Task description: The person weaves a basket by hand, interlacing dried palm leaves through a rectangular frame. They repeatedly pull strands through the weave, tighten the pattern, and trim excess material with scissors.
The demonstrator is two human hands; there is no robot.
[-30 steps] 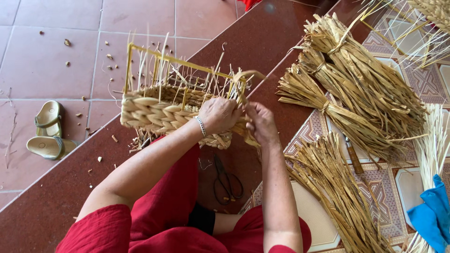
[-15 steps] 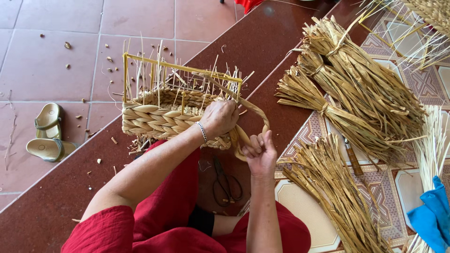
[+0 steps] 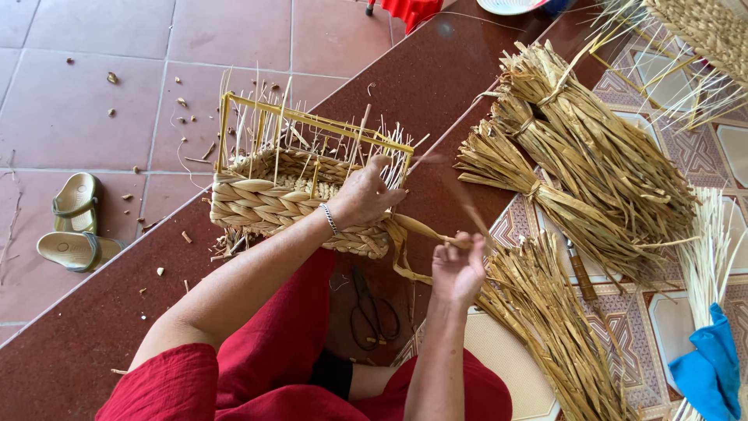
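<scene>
— While the half-woven basket (image 3: 300, 204) sits on the dark red step just ahead of the person's knees, which hand is on it?

— The left hand (image 3: 365, 196). It presses down over the near right corner, fingers curled closed over the braided wall and the yellow wire frame (image 3: 312, 125) that rises above the weaving.

— And the other hand?

— The right hand (image 3: 456, 269) is just off that corner, closed around a fibre strand (image 3: 417, 230) that runs from the basket's braid to the fist. The strand looks taut and slightly blurred above the fingers.

— What lies closest below?

— Black scissors (image 3: 370, 308) on the step between the knees, blades pointing towards the basket, touching neither hand.

— Further out?

— To the right, several tied bundles of dried fibre (image 3: 592, 171) spread over patterned floor tiles, one loose sheaf (image 3: 545, 327) just beside the right hand. A blue cloth (image 3: 709, 366) lies at the far right edge.

— Left side?

— A pair of pale green sandals (image 3: 74, 226) on the terracotta tiles, well apart from the basket, with small scraps scattered round.

— Any packages or labels?

— I see none to describe; a red object (image 3: 409, 9) shows at the top edge, too cropped to identify.
</scene>
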